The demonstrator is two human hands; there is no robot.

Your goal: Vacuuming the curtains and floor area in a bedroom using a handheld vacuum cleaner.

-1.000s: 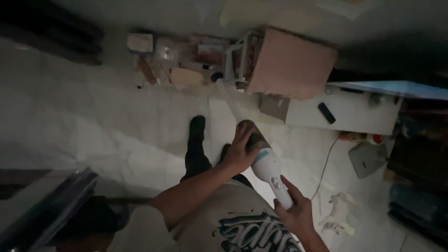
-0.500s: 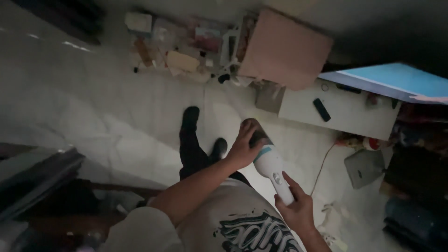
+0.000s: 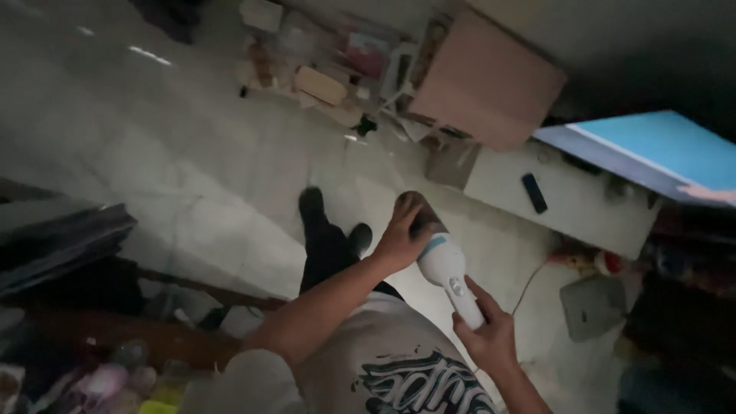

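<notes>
The right hand (image 3: pixel 484 337) is wrapping its grip shut around the white handle of a handheld vacuum (image 3: pixel 441 257), held in front of the body above the floor (image 3: pixel 192 176). The left hand (image 3: pixel 399 238) is closing over its dark front cup, which is still seated on the body, not yet off.

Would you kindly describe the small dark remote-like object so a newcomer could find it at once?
Start at the glowing blue screen at the right. Just below it runs a low white cabinet. On its top lies the small dark oblong remote, the only slim black bar there, left of the smaller clutter.
</notes>
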